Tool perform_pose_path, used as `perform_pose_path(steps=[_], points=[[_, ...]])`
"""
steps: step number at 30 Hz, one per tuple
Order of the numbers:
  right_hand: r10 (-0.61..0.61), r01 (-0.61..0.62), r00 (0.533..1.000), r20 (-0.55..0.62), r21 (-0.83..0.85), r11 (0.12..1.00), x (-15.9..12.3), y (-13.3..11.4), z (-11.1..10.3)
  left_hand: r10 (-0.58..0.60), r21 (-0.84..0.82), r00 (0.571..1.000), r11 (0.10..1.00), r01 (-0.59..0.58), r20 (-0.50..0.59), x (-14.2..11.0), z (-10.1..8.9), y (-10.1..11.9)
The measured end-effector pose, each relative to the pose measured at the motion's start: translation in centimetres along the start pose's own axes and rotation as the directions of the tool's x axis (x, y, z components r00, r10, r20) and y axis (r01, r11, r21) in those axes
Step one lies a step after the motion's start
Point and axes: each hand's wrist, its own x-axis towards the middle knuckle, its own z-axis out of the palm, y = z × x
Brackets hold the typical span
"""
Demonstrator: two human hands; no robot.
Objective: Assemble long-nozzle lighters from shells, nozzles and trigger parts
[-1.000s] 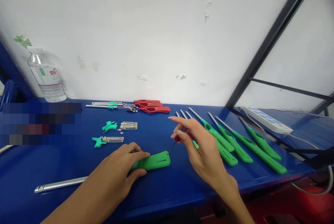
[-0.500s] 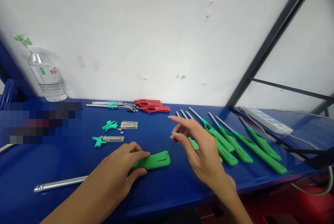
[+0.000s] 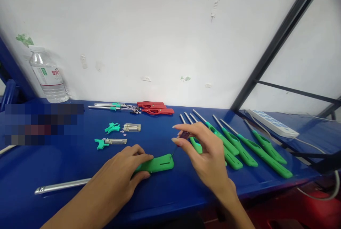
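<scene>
My left hand is closed around the handle of a green long-necked lighter, pressing it on the blue table. Its metal tube sticks out to the left beneath my wrist. In my right hand a small screwdriver with a dark red handle is pinched between thumb and fingers. The thin shaft slants down to the handle's far right corner, and its tip touches there. Beyond my left hand lie two clear fuel tanks with teal triggers.
Several green lighters lie at the right. Red handle shells and metal tubes with wires are by the wall. A water bottle stands at the back left; a power strip lies at the far right.
My right-hand fingers have shifted around the screwdriver handle, which shows more now. The screwdriver tip stays at the same corner; my left hand and the lighter have not moved.
</scene>
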Motion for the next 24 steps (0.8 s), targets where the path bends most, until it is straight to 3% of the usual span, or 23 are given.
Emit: perform_pose_path(steps=[3,6,9,12,14,18,22,24], points=[[-0.039,0.038,0.999,-0.012,-0.079,0.996,0.0,-0.1,0.0,0.021,-0.018,1.000,1.000,-0.021,0.005,0.0,0.1,-0.4],[0.004,-0.007,0.999,0.047,0.064,0.998,-0.2,-0.2,0.1,0.031,-0.024,0.999,0.999,-0.031,0.006,0.1,0.2,-0.7],[0.044,-0.046,0.999,0.019,0.161,0.986,-0.4,-0.3,0.4,0.031,-0.022,0.999,0.999,-0.032,-0.008,0.1,0.4,-0.8],[-0.002,0.004,1.000,-0.031,0.050,0.999,-0.2,-0.4,0.6,0.033,-0.018,0.999,0.999,-0.033,-0.024,0.2,0.5,-0.8],[-0.005,0.005,1.000,0.006,0.008,1.000,-0.1,-0.4,0.6,0.032,-0.013,0.999,0.999,-0.032,-0.018,0.1,0.4,-0.7],[0.053,-0.066,0.993,0.105,0.117,0.991,0.0,-0.1,0.5,0.010,0.003,1.000,1.000,-0.010,-0.004,0.0,0.1,-0.1],[0.029,-0.030,0.999,0.015,0.034,0.999,0.0,0.3,0.3,0.003,0.003,1.000,1.000,-0.003,-0.001,-0.2,-0.2,0.3],[0.033,-0.033,0.999,0.025,-0.003,0.999,0.0,0.3,0.1,0.004,-0.006,1.000,1.000,-0.004,-0.003,-0.2,-0.2,0.3]])
